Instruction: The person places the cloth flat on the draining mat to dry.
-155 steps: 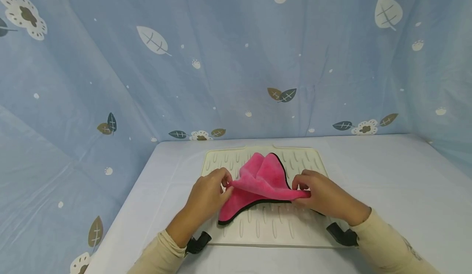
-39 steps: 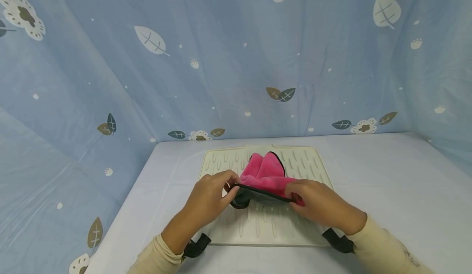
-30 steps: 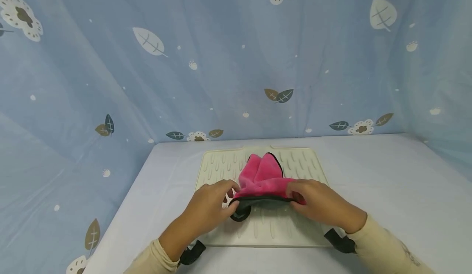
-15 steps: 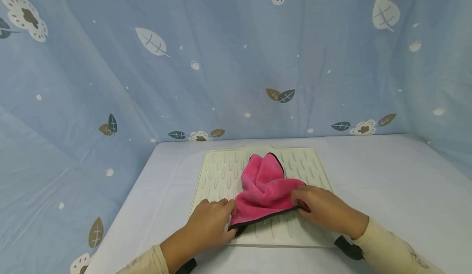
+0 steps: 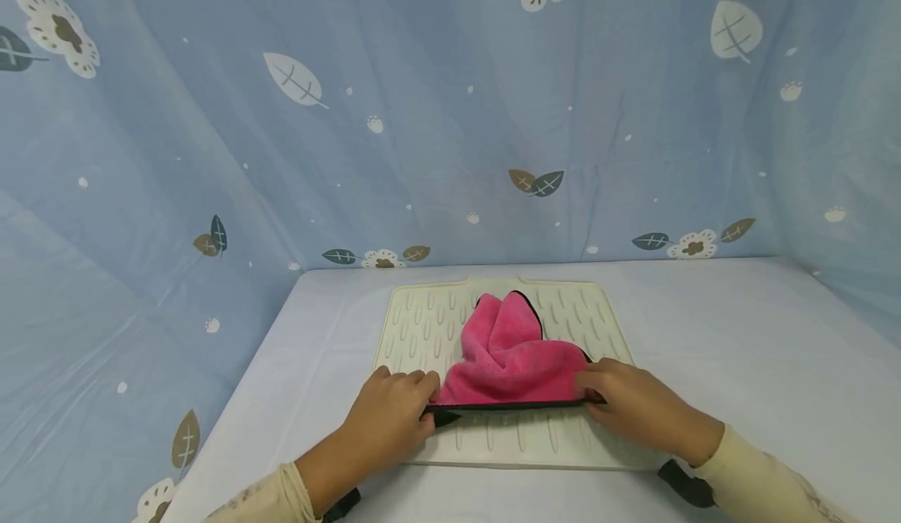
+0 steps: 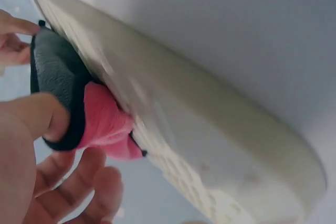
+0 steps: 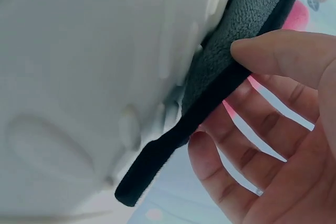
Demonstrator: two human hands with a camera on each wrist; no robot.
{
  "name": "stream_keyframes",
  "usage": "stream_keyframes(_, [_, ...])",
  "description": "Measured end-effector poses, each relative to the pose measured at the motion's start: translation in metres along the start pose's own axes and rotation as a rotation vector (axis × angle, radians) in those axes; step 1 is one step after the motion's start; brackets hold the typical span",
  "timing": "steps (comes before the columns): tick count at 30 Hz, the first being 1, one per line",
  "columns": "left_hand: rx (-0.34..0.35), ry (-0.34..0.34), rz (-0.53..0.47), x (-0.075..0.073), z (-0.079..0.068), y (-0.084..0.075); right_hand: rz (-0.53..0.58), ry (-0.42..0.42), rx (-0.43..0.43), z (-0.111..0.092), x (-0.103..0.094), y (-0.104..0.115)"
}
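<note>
A plush towel (image 5: 503, 359), pink on one side and grey on the other with black edging, lies bunched over a cream ridged mat (image 5: 422, 320). My left hand (image 5: 390, 417) pinches the near-left part of its edge between thumb and fingers. On the other side my right hand (image 5: 637, 402) pinches the same near edge, which runs taut between the two. From the left wrist, the towel's grey underside (image 6: 55, 66) faces the camera, lifted off the mat. In the right wrist view, the thumb presses the grey side and a black-edged corner (image 7: 144, 177) hangs below the fingers.
The mat lies on a table with a white cover (image 5: 739, 335). Behind and at the left hangs a blue curtain (image 5: 436, 116) with leaves and flowers. Black straps (image 5: 686, 484) sit at both wrists, by the beige sleeves.
The towel's near edge was folded up, then came down toward me, and now stretches straighter and wider. Both hands have moved farther apart; its far peaks stay in place.
</note>
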State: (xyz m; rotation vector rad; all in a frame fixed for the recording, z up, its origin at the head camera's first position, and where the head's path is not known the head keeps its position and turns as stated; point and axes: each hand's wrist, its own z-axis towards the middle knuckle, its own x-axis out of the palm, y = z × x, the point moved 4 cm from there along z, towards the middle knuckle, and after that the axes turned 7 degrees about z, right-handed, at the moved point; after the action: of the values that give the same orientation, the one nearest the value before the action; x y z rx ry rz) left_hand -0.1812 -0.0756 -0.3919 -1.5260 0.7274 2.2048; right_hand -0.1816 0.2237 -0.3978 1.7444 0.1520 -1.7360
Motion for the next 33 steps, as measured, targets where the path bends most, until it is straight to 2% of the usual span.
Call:
stream_keyframes(5, [-0.052,-0.182,0.116,-0.005,0.004,0.017,0.003,-0.018,-0.014,-0.002,-0.005,0.001])
stream_keyframes(8, [-0.051,-0.293,0.16,-0.011,0.007,0.026,0.009,-0.038,-0.044,-0.003,-0.008,0.003])
stream_keyframes(12, [-0.034,-0.394,0.166,-0.021,0.012,0.036,0.031,-0.046,-0.071,-0.004,-0.009,0.004])
stream_keyframes(15, [-0.019,-0.433,0.161,-0.031,0.015,0.04,0.04,-0.037,-0.069,-0.005,-0.01,0.004])
stream_keyframes(18, [-0.008,-0.443,0.156,-0.039,0.017,0.044,0.047,-0.023,-0.059,-0.006,-0.01,0.003])
stream_keyframes(23, [0.013,-0.414,0.13,-0.047,0.017,0.046,0.075,0.004,-0.073,-0.007,-0.011,0.003])
stream_keyframes(29, [0.138,-0.35,0.102,-0.044,0.011,0.044,0.106,0.038,-0.066,-0.009,-0.008,0.002])
stream_keyframes(33, [0.208,-0.259,0.065,-0.036,0.004,0.043,0.115,0.061,-0.057,-0.011,-0.004,0.0])
